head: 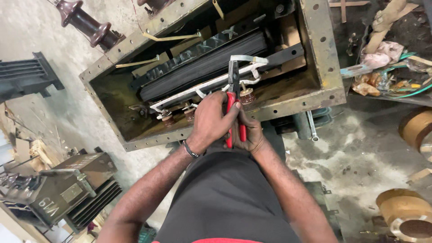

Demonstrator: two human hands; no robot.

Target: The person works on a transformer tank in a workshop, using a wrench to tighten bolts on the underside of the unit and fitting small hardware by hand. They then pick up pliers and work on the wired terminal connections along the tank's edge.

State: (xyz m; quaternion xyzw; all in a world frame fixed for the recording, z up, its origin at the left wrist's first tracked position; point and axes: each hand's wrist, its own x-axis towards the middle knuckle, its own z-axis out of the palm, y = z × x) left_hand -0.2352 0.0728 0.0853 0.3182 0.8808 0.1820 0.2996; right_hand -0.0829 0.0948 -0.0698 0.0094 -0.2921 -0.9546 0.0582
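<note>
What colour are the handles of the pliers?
Red, seen in the head view: pliers gripped by both hands.

Even, soft daylight, brightest on the concrete floor (67, 108) at left. Inside of the open metal tank (321, 54) dim, its near wall in shadow. Faint sheen on the red-handled pliers (234, 96). Centre sharp; corners slightly soft, wide-angle stretch bending edges. No hard shadows.

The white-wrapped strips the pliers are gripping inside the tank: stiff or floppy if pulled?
The white-wrapped strips probably bend but hold shape: they keep kinks and loops unsupported. The pliers, held by both the left hand and right hand, suggest some stiffness.
</note>
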